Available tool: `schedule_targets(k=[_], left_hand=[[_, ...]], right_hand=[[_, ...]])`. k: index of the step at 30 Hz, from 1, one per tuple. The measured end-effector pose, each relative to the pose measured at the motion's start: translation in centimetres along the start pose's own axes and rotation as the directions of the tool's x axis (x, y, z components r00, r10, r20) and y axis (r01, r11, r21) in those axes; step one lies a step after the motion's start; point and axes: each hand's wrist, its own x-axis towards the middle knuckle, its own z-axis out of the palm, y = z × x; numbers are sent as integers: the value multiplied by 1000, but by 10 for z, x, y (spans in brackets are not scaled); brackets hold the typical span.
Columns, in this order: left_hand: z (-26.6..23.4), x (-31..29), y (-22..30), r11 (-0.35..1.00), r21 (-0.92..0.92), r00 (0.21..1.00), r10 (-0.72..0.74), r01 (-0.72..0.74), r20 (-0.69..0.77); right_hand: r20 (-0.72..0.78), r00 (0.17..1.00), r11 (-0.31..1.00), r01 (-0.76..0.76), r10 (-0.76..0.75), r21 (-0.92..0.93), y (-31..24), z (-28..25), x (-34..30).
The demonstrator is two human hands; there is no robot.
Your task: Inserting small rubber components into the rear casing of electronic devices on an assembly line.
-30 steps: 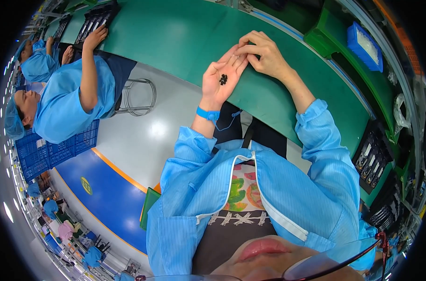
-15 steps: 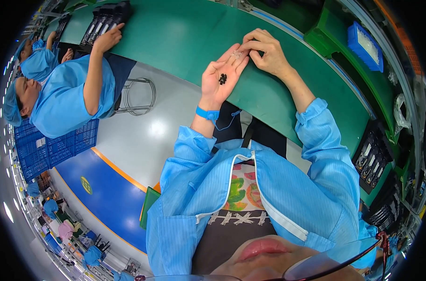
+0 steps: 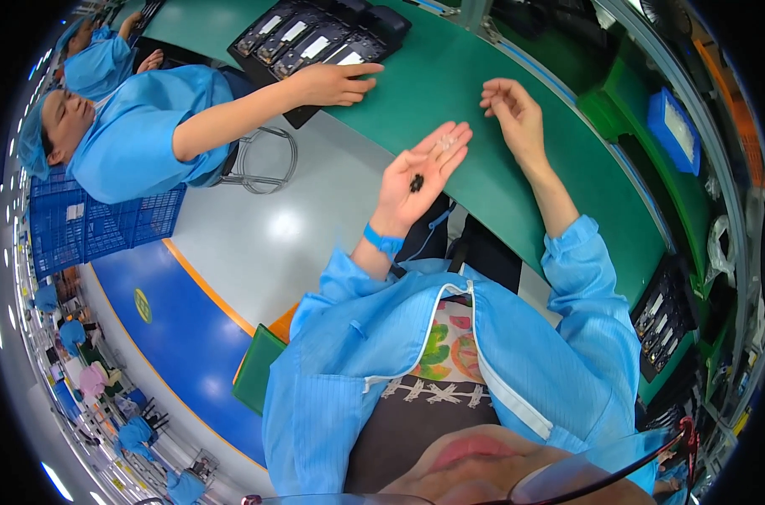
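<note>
My left hand (image 3: 411, 183) is held palm up with fingers stretched out, near the front edge of the green table. Several small black parts (image 3: 416, 183) lie in a cluster on its palm. Tiny clear pieces (image 3: 446, 143) rest on its fingers; their kind is too small to make out. My right hand (image 3: 513, 118) is raised over the table, apart from the left, with fingers loosely bent and nothing visible in them. A blue wrist strap (image 3: 384, 241) circles my left wrist.
A co-worker's hand (image 3: 336, 84) reaches over the table (image 3: 450, 76) beside a black tray of devices (image 3: 302, 38). Another such tray (image 3: 664, 316) sits at the right. A blue bin (image 3: 675, 130) stands on the green shelf. At the left are a stool (image 3: 269, 160) and blue crates (image 3: 105, 219).
My right hand has moved away from my left fingers, up and to the right. The co-worker's hand and the black tray have come rightward, closer to me. The view has shifted slightly.
</note>
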Motion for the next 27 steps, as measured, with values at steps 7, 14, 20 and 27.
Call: schedule_targets(k=[7, 14, 20, 27], left_hand=[[11, -91, 60, 975, 19, 968, 221, -220, -120], [31, -131, 91, 864, 121, 853, 502, -488, -146], [43, -149, 84, 850, 140, 833, 526, -508, -171], [48, -150, 75, 857, 237, 845, 502, -457, -186]], right_hand=[[570, 740, 762, -583, 356, 281, -24, 80, -53], [595, 604, 462, -794, 530, 395, -29, 222, -17], [540, 669, 366, -738, 511, 567, -3, 282, 34], [433, 720, 379, -670, 542, 639, -4, 244, 43]])
